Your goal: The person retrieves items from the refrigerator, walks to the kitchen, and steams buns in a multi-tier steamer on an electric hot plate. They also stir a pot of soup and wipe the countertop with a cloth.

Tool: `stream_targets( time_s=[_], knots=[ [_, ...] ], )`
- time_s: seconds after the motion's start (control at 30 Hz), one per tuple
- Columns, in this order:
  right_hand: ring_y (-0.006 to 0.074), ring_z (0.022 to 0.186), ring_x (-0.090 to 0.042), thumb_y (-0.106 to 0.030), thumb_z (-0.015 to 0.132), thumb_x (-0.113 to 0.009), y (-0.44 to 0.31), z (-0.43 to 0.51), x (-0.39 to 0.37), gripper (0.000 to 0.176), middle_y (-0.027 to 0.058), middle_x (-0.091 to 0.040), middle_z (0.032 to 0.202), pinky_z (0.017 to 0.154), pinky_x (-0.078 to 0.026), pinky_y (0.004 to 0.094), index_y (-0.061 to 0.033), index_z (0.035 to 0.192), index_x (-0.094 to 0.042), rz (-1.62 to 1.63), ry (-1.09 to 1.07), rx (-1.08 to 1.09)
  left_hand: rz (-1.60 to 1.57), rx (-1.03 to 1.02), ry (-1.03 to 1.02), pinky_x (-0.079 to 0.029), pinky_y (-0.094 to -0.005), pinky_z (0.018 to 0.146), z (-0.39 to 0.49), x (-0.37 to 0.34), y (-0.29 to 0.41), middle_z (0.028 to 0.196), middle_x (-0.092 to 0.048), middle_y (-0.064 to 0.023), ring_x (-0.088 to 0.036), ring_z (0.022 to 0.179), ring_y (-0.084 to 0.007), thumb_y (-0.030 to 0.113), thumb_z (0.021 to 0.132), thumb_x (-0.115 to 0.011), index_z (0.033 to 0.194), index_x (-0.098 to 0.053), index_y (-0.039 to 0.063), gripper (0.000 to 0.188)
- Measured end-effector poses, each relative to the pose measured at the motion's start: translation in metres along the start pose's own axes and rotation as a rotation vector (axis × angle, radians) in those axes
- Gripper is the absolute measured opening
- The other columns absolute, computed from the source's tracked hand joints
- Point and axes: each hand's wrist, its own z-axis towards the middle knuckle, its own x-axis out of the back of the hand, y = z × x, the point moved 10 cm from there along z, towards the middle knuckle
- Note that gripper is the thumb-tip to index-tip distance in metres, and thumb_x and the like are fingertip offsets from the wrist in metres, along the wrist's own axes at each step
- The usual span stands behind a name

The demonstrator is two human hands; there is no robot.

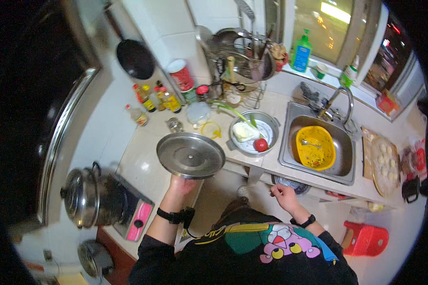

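Note:
My left hand (183, 185) holds a round metal pan lid or shallow tray (190, 155) from below, near its front rim; most of the fingers are hidden under it. The metal thing is above the counter's front edge. My right hand (282, 195) hangs before the counter with its fingers loosely curled, nothing plainly in it. Behind, a metal pot (254, 153) on the counter holds a pale leafy vegetable (245, 131), a red tomato-like item (261, 145) and a green onion (237, 113). A yellow basin (332, 149) sits in the sink with a spoon inside.
A steel sink (347, 174) with a faucet (349, 101) is at the right, beside dough pieces on a tray (380, 183). A gas stove (139, 219) carries a steel pot (82, 197) at the left. Bottles (170, 101) line the wall. A red stool (367, 238) stands below right.

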Motion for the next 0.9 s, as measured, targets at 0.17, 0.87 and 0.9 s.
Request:
stream_targets(
  time_s=[0.17,0.87,0.9],
  knots=[
    [0.0175,0.070,-0.063,-0.018,0.095,-0.053,0.017,0.055,0.026,0.025,0.0098,-0.067,0.074,0.069,-0.051,0.0309,0.0016,0.084,-0.064,0.005,0.027,-0.050,-0.198,0.128,-0.343,-0.053,-0.0472,0.093,0.065,-0.036,-0.010,0.127,-0.054,-0.0168,-0.057,0.111,-0.0297,0.033,0.093,-0.057,0.129,-0.049,0.005,0.047],
    [0.0257,0.073,-0.067,-0.013,0.089,-0.058,0.066,0.147,0.068,0.015,0.0152,-0.068,0.080,0.069,-0.051,0.0338,-0.0001,0.093,-0.065,-0.295,-0.204,-0.168,-0.743,-0.358,0.415,-0.049,-0.0218,0.050,0.170,0.324,0.070,0.097,-0.065,-0.0115,-0.064,0.074,-0.0244,0.020,0.098,-0.038,0.109,-0.055,0.002,0.027],
    [0.0224,0.073,-0.067,-0.013,0.089,-0.058,0.067,0.150,0.067,0.015,0.0129,-0.068,0.078,0.069,-0.051,0.0323,0.0002,0.091,-0.065,-0.331,-0.219,-0.173,-0.750,-0.434,0.461,-0.052,-0.0238,0.054,0.172,0.335,0.075,0.103,-0.065,-0.0138,-0.066,0.081,-0.0262,0.018,0.099,-0.035,0.111,-0.054,0.002,0.028]
  ],
)
